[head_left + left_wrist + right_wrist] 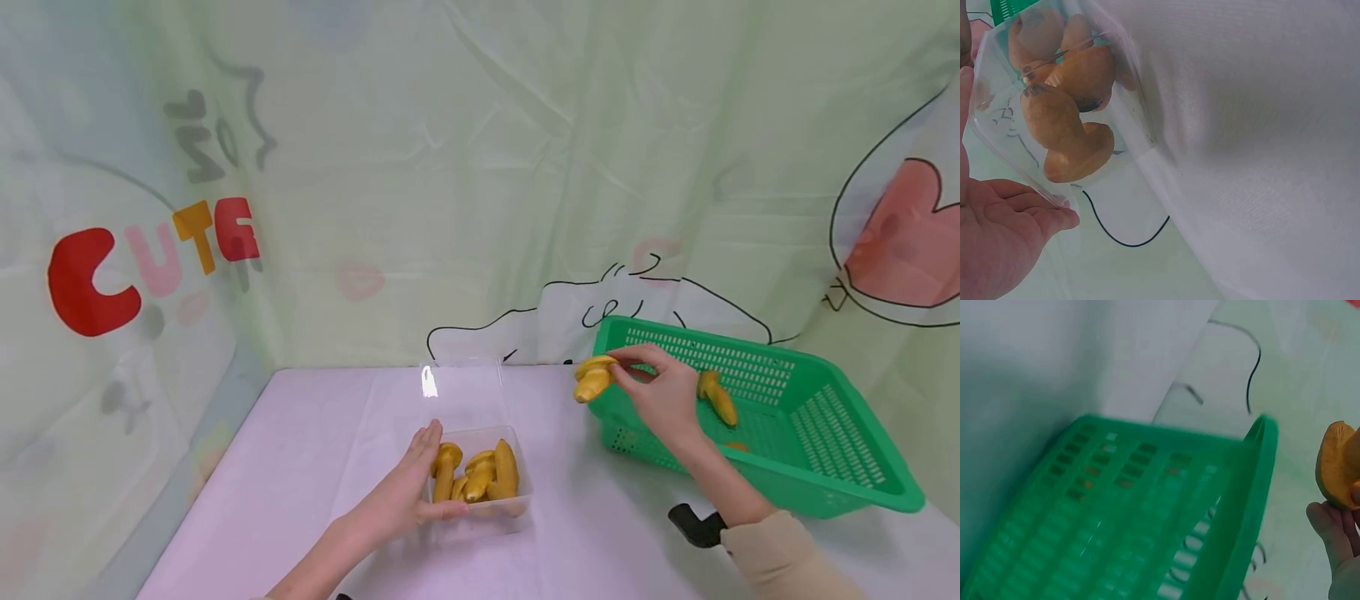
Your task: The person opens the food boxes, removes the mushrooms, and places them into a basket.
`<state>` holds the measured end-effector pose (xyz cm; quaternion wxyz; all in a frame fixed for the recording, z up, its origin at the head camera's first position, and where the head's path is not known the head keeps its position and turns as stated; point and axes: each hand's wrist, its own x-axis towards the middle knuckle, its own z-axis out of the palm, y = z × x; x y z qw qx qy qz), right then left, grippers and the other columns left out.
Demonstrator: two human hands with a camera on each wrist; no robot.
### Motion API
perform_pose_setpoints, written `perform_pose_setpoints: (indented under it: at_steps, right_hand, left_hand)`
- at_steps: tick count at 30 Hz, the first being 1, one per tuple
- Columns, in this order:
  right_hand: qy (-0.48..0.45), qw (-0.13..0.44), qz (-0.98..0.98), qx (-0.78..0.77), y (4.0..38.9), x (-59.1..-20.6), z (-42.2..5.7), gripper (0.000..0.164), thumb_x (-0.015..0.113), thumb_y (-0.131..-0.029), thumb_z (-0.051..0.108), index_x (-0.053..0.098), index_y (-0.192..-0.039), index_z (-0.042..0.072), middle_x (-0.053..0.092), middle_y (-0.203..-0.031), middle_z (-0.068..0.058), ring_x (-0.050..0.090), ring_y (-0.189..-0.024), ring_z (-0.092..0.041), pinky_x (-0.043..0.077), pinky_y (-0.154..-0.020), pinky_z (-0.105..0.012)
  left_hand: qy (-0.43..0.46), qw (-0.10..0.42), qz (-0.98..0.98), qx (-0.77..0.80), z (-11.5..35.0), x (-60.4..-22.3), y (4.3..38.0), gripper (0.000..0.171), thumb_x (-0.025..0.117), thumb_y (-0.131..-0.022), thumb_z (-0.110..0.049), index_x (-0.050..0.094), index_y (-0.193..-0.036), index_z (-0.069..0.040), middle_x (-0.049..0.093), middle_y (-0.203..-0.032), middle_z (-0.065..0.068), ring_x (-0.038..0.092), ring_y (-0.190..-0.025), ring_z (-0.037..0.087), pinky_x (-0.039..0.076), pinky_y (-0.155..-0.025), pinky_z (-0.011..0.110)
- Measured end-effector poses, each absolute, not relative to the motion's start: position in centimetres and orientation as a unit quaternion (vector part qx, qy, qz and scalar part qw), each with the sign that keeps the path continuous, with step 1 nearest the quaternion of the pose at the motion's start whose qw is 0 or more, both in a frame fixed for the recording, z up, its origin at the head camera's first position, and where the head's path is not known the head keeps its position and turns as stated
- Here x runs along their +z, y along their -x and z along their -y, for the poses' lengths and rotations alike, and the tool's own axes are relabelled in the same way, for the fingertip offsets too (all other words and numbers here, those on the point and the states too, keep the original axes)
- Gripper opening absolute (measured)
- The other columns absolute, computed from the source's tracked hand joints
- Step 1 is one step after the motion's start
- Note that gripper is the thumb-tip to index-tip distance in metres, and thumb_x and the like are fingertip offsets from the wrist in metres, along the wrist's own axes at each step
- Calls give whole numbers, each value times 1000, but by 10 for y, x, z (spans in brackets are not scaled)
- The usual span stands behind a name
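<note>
Near the left end of the green perforated basket (pixel 806 477), the right hand (pixel 663 396) pinched a yellow banana-shaped piece (pixel 592 383). The left hand (pixel 408 483), fingers straight, touched the clear plastic box (pixel 524 482) containing similar pieces (pixel 505 468).

On the thin, pale green and white hanging cloth (pixel 487 167), over to the left, I see big, fat letters climbing in a row. First comes a round red letter C (pixel 66 279), then a soft pink letter U (pixel 161 283), then an orange letter T (pixel 197 223). The last is a red letter (pixel 228 229) with a funny shape, so I can't be sure of it, but the word looks like "CUTE". Above it are blurry dark grey marks (pixel 202 171) that I can't read. Low down, thin black curly strokes (pixel 602 313) look a bit like writing. Far right is a big pinkish-red heart (pixel 900 242).
</note>
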<state>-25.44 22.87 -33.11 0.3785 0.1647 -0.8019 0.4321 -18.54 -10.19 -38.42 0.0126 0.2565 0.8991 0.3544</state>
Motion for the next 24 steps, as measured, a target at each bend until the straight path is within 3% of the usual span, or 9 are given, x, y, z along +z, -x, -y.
perform_pose_setpoints:
  at_steps: [5,13,19,24]
  right_hand:
    - [-99,380,820,417,253,-333,-256,15,69,-77,-8,69,-92,-6,66,-88,-17,55,-76,1,46,-65,-6]
    - [-21,345,870,350,253,-342,-278,16,67,-81,-3,67,-96,-8,65,-88,-22,61,-77,-31,42,-55,-5]
    - [-1,316,890,329,253,-346,-279,17,68,-81,1,68,-96,-7,66,-86,-22,61,-75,-33,43,-47,-17]
    - [-9,316,893,321,254,-350,-282,15,68,-80,-1,68,-93,-6,66,-82,-19,59,-74,-30,41,-47,-20]
  left_hand:
    - [-255,13,-899,355,102,-384,186,105,71,-77,-44,9,-144,8,8,-151,21,4,-137,34,14,-107,50]
    - [-251,19,-901,355,102,-385,185,105,72,-77,-43,9,-145,6,8,-151,20,3,-138,33,14,-107,50]
    - [-248,21,-901,354,102,-385,185,105,72,-77,-42,8,-145,6,7,-151,20,3,-138,32,15,-107,49]
    - [-247,22,-902,354,102,-385,185,105,72,-77,-41,9,-145,6,7,-151,20,3,-138,32,15,-107,49]
